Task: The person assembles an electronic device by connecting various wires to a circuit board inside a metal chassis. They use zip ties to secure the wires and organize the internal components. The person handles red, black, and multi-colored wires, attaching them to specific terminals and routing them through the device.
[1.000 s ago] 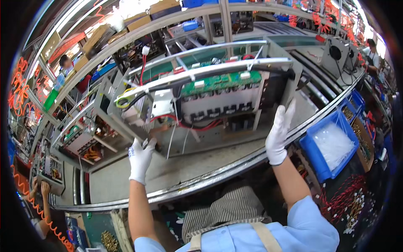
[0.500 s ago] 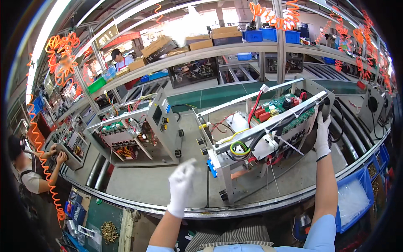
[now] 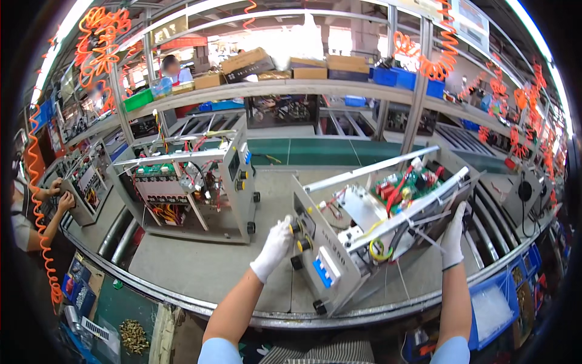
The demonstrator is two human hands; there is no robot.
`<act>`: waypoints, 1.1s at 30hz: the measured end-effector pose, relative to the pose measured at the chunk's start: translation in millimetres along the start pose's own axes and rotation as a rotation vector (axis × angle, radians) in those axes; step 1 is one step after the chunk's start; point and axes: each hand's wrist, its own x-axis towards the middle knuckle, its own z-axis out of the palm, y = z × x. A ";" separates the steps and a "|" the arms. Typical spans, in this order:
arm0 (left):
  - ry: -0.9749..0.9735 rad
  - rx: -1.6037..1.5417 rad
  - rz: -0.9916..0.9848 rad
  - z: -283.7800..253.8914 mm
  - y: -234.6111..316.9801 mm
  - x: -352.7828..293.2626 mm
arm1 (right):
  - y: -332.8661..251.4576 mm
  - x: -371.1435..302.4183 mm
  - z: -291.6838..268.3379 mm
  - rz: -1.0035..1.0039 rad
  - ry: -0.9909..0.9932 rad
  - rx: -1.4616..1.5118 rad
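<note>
A grey metal machine chassis (image 3: 339, 258), its cover off, stands slanted on the bench before me. Inside lie a green circuit board (image 3: 400, 185), red parts and bundled wires. My left hand (image 3: 274, 247), in a white glove, is at its front panel, with bunched fingers on the upper yellow-and-black socket (image 3: 294, 227). Below that are a second such socket (image 3: 304, 244) and a blue-and-white breaker switch (image 3: 324, 273). Gloved in white too, my right hand (image 3: 453, 239) lies along the rear end of the chassis, fingers stretched out.
A second open chassis (image 3: 182, 188) stands to the left. Metal rollers (image 3: 482, 212) run beside the bench top (image 3: 194, 264). A blue bin of clear bags (image 3: 491, 312) is at lower right, brass fittings (image 3: 134, 336) at lower left. Another person's hands (image 3: 63, 197) work at far left.
The chassis has turned, its front panel swinging nearer and facing me more. My left hand has moved right and up onto the panel's socket; my right hand stays at the rear end. The view has shifted.
</note>
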 end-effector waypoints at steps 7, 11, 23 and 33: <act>0.097 -0.349 0.046 9.5 53.8 -67.8 | 33.6 65.0 27.1 0.129 -0.128 0.068; 0.049 -0.343 -0.019 34.5 78.4 -117.5 | 64.8 110.2 5.2 0.150 -0.328 -0.002; 0.319 0.464 0.171 83.2 88.2 -184.4 | -39.8 -250.8 60.1 -0.577 -0.248 -0.536; -0.127 -0.731 0.080 204.9 174.4 -167.1 | -66.0 -142.5 -29.3 -0.503 0.269 -0.519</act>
